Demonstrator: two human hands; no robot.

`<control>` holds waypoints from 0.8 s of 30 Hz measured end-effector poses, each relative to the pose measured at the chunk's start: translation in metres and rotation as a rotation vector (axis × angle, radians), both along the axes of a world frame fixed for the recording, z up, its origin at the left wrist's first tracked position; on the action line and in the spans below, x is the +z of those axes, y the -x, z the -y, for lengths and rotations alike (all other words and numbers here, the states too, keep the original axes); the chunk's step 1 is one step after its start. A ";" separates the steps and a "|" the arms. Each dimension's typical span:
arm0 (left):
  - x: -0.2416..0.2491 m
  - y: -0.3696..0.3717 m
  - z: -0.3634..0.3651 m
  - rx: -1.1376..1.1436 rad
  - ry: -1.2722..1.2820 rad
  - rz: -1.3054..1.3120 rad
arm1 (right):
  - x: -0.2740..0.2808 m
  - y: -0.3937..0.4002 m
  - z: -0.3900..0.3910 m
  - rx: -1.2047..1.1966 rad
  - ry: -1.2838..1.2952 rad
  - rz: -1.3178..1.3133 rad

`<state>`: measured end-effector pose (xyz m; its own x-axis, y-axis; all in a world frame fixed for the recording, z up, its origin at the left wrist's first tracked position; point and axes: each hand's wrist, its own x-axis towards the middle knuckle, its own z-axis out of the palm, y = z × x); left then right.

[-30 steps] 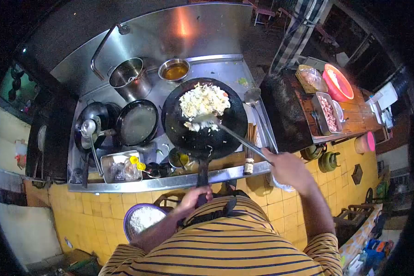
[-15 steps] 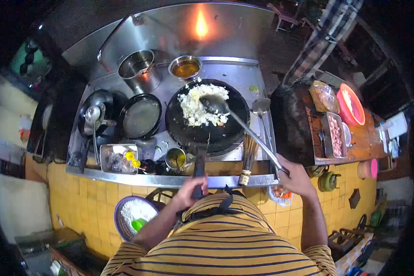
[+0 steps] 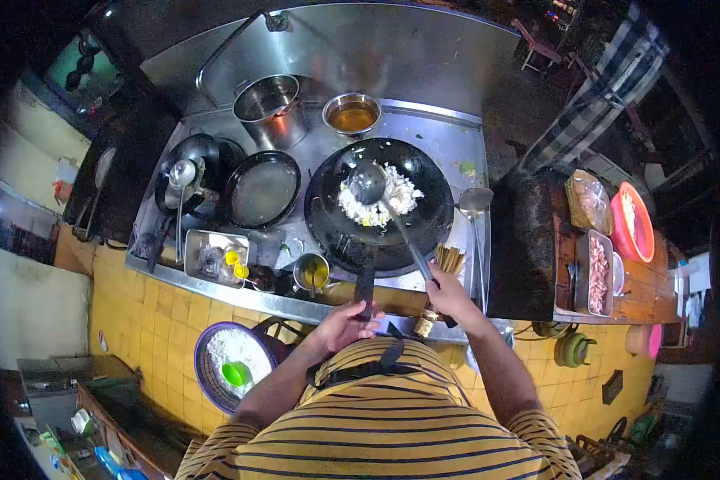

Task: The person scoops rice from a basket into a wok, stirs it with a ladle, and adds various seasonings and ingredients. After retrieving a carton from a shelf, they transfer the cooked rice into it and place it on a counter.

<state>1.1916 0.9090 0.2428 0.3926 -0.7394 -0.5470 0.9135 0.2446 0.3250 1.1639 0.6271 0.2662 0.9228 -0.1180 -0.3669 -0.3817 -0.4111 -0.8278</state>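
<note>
My right hand [image 3: 453, 298] is closed round the long shaft of a ladle [image 3: 368, 184]. The ladle's round bowl rests among white rice with yellow bits of egg [image 3: 400, 196] in a large black wok [image 3: 328, 232]. My left hand [image 3: 346, 326] is at the near end of the wok's dark handle [image 3: 366, 280], its fingers loosely curled about it. Part of the grip is hard to see. Beside my right hand lies a bundled stick brush [image 3: 426, 324], partly covered by the hand.
Left of the wok are a dark pan of liquid [image 3: 264, 192], a steel pot [image 3: 272, 112] and a metal tray [image 3: 216, 258]. A bowl of brown liquid [image 3: 352, 116] stands behind. A spatula [image 3: 476, 202] lies right; a basket of rice [image 3: 216, 384] is below left.
The ladle and my right hand have moved left and inward, and the rice is gathered more toward the wok's middle. The flame-like glow on the back panel is gone. The view has shifted.
</note>
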 end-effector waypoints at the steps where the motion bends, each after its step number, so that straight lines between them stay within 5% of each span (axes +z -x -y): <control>1: 0.009 0.003 -0.003 -0.034 0.001 0.009 | 0.010 -0.004 -0.002 0.045 0.017 -0.096; 3: 0.000 0.007 -0.012 -0.061 0.012 0.050 | 0.029 -0.007 -0.005 0.029 0.137 -0.144; 5: 0.009 0.012 -0.021 -0.099 -0.118 0.148 | 0.016 0.006 0.001 0.079 0.117 0.196; 9: 0.017 0.017 -0.028 -0.093 -0.111 0.190 | 0.026 0.008 -0.013 0.111 0.384 -0.043; 10: 0.022 0.018 -0.029 -0.095 -0.106 0.189 | 0.025 0.008 -0.012 0.135 0.524 0.064; 24: 0.008 0.016 -0.044 -0.256 -0.116 0.272 | 0.053 0.016 0.001 0.048 0.665 -0.013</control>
